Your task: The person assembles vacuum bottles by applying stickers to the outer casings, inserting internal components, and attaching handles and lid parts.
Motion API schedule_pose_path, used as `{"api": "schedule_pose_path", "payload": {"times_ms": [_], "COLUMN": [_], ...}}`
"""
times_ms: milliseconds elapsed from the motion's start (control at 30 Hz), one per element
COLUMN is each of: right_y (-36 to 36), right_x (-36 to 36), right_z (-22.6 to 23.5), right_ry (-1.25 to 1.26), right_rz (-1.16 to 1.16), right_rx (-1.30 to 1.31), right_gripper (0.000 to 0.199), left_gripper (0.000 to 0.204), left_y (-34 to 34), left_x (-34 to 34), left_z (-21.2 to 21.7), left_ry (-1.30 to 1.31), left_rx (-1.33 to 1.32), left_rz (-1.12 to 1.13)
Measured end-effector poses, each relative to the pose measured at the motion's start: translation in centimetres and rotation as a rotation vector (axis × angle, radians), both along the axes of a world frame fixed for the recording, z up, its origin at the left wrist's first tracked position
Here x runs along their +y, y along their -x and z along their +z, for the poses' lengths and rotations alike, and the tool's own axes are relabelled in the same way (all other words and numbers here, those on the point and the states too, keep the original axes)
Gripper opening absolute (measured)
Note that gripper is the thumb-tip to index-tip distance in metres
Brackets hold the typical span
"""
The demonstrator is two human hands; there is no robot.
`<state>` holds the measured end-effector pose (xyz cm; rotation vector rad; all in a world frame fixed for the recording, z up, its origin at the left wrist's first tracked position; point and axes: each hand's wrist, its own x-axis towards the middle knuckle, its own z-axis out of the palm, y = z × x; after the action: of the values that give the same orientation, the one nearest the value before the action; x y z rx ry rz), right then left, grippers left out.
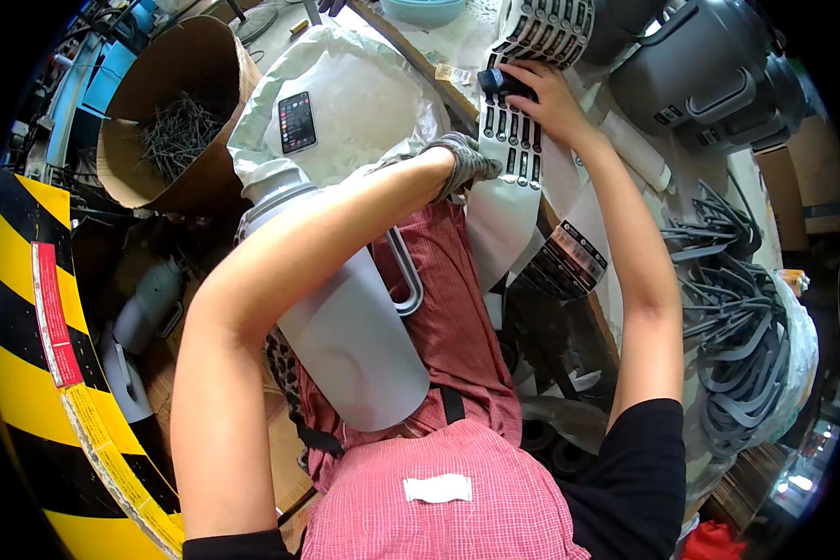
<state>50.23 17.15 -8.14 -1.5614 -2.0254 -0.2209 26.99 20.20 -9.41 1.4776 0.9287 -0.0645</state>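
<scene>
A long strip of black-and-white labels (513, 131) runs from a roll (546, 28) at the top, and its pale backing hangs over the bench edge. My left hand (462, 163), in a grey glove, has its fingers curled at the left edge of the strip, pinching it. My right hand (553, 101), bare, is closed around a small rounded black object (504, 82) resting on the labels; its exact kind is unclear. Across my lap lies a grey plastic jug (355, 327) with a loop handle, partly covered by my left forearm.
A phone (297, 122) lies on a plastic-lined container (373, 103). Beside it, a cardboard box (182, 112) holds thin grey pieces. Large grey jugs (695, 84) stand at upper right, above heaped grey handles (742, 373). A yellow-black striped barrier (28, 345) curves along the left.
</scene>
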Motion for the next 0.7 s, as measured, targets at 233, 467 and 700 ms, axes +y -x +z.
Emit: {"api": "schedule_pose_path", "payload": {"times_ms": [233, 467, 700], "right_y": [0.8, 0.0, 1.0], "right_x": [0.5, 2.0, -6.0], "right_z": [-1.1, -1.0, 3.2], "right_ry": [-0.102, -0.104, 0.215], "right_rz": [-0.296, -0.285, 0.013], "right_rx": [-0.128, 0.056, 0.377], "right_gripper": [0.040, 0.031, 0.023], "left_gripper": [0.029, 0.032, 0.027], "left_y": [0.0, -1.1, -2.1], "left_x": [0.1, 0.8, 1.1], "left_z": [0.5, -0.5, 2.8], "left_ry": [0.019, 0.081, 0.090], "left_rx": [0.025, -0.030, -0.290], "left_rz": [-0.059, 0.017, -0.047]}}
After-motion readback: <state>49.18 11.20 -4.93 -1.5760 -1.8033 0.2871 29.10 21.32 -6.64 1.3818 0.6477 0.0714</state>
